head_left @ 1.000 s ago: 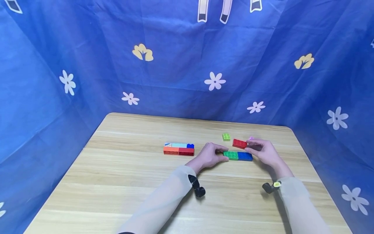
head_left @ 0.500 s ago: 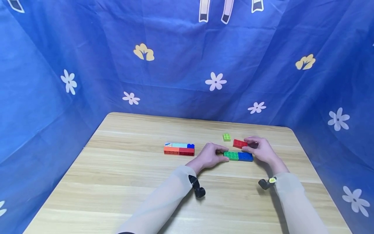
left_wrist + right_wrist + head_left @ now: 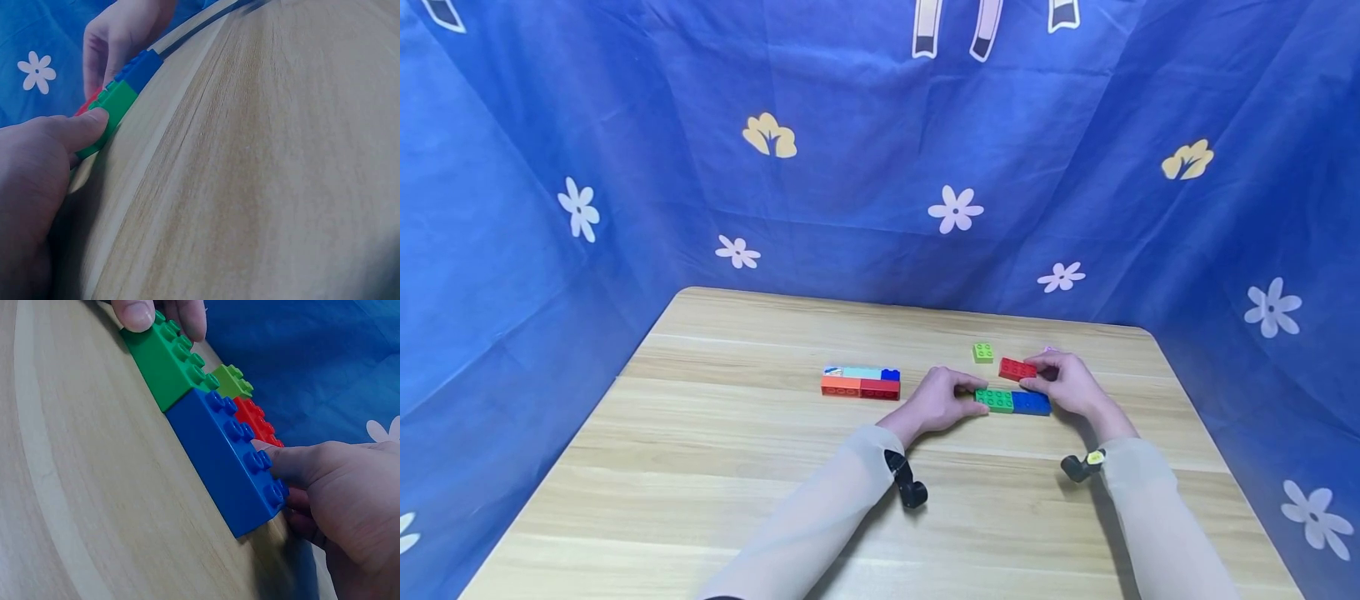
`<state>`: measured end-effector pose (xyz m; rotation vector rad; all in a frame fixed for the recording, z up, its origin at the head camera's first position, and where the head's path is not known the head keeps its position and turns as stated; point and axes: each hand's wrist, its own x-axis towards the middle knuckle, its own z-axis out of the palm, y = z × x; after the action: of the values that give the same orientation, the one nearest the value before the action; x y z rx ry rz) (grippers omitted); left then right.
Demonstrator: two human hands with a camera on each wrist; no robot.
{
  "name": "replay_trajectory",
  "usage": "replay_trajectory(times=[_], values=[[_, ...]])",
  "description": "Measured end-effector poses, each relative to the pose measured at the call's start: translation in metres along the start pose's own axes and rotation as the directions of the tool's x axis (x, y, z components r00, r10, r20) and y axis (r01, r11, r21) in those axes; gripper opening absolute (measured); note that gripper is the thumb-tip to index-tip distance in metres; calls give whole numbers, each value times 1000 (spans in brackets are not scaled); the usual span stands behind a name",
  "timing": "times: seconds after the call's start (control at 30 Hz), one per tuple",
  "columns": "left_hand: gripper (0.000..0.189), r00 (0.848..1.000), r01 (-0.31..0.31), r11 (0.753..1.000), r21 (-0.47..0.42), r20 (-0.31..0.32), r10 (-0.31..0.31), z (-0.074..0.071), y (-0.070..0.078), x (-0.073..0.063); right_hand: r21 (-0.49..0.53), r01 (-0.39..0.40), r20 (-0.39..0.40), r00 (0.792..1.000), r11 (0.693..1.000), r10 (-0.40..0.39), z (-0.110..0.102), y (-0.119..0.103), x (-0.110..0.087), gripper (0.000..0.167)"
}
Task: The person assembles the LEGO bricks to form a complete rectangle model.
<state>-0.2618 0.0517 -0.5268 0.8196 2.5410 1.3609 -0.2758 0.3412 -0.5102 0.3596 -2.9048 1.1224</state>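
Note:
My left hand (image 3: 942,398) pinches the left end of a green toy building brick (image 3: 995,401), its thumb on the near side. A blue brick (image 3: 1032,403) stands end to end with the green one; in the right wrist view their ends meet. Behind this row my right hand (image 3: 1070,385) pinches the right end of a red brick (image 3: 1017,369). The right wrist view shows the right thumb (image 3: 290,464) by the red brick, which is partly hidden behind the blue brick. Whether the red brick touches the table cannot be told.
A small lime brick (image 3: 982,353) sits behind the row. Part of a pink piece (image 3: 1051,349) shows beyond the right hand. To the left lies a group of bricks, with orange (image 3: 840,386) and dark red (image 3: 880,390) in front. Blue cloth (image 3: 880,167) surrounds the wooden table (image 3: 737,467).
My right hand has shifted slightly left and up along the red brick's right end. The left hand and the green and blue bricks have stayed in place.

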Motion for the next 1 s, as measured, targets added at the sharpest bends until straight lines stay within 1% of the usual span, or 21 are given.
replay_trajectory(times=[0.27, 0.5, 0.73, 0.9, 1.0], values=[[45, 1000, -9, 1000, 2, 2, 9, 1, 0, 0, 23, -25, 5, 1000, 999, 25, -2, -3, -2, 41], [45, 1000, 0, 1000, -3, 4, 0, 1, -2, -1, 87, -50, 10, 999, 995, 49, -10, -9, -8, 42], [44, 1000, -4, 1000, 1, 5, 4, 1, -1, -2, 115, 0, 30, 1000, 993, -3, -13, -14, -17, 42], [43, 1000, -7, 1000, -4, 3, 7, 0, -1, -1, 136, -6, 34, 999, 991, 2, -11, -17, -24, 41], [43, 1000, -6, 1000, -7, 5, 6, 0, -1, -1, 142, 6, 44, 999, 990, -12, -10, -18, -28, 41]])
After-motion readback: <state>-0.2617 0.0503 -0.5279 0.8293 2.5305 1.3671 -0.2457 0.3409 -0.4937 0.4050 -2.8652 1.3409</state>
